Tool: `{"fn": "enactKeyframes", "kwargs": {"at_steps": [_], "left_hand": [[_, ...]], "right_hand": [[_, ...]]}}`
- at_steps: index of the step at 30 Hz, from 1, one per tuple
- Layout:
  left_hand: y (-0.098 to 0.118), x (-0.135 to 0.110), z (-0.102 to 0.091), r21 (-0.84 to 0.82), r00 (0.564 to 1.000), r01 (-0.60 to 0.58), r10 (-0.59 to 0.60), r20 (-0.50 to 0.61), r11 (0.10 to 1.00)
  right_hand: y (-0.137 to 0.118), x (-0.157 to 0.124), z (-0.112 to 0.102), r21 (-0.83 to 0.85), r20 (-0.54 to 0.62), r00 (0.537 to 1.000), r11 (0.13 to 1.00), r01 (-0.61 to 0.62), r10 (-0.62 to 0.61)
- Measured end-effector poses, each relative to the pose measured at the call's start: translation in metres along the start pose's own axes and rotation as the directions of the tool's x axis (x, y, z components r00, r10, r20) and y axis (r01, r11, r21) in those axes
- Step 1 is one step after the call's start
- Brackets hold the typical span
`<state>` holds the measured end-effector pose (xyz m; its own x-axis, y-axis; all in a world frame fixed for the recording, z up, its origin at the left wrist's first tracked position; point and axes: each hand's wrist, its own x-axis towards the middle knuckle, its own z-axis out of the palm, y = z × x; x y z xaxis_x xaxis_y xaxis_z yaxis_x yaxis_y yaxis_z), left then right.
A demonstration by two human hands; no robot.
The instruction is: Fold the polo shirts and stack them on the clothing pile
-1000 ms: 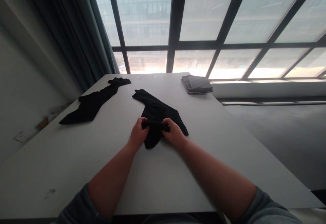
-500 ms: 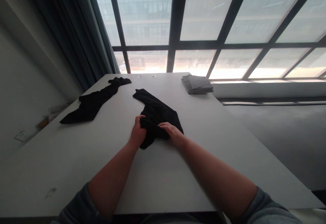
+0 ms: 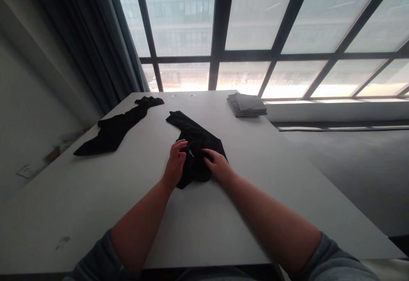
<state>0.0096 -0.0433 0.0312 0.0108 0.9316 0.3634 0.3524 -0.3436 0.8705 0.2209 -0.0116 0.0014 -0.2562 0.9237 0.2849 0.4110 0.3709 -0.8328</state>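
A black garment (image 3: 204, 134) lies crumpled on the white table (image 3: 204, 221), one narrow part stretching toward the far left. At its near left side is my left hand (image 3: 175, 162), the thumb apart from the curved fingers, resting against the cloth. My right hand (image 3: 219, 165) is at the garment's right side, with dark fabric between its thumb and fingers; the fingertips are partly lost in the black cloth. A small light gap shows in the fabric between the two hands.
Another black garment (image 3: 119, 130) lies spread along the table's left side. A folded grey and striped cloth stack (image 3: 247, 105) sits near the far right edge. Behind the table are large windows (image 3: 249, 17) and a dark curtain (image 3: 86, 30).
My left hand has loosened from the fabric, and its fingers have spread. The raised near fold has dropped and shifted between my hands. My right hand has stayed nearly in place.
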Motion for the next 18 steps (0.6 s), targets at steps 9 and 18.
{"fn": "enactKeyframes", "kwargs": {"at_steps": [9, 18], "left_hand": [[0.001, -0.006, 0.005, 0.335, 0.893, -0.367, 0.227, 0.389, 0.868], [-0.014, -0.001, 0.003, 0.483, 0.981, -0.111, 0.017, 0.195, 0.868]], "right_hand": [[0.015, 0.009, -0.011, 0.043, -0.292, 0.945, 0.989, -0.141, 0.148], [0.013, 0.011, -0.022, 0.028, -0.406, 0.890, 0.976, -0.215, 0.208]]}}
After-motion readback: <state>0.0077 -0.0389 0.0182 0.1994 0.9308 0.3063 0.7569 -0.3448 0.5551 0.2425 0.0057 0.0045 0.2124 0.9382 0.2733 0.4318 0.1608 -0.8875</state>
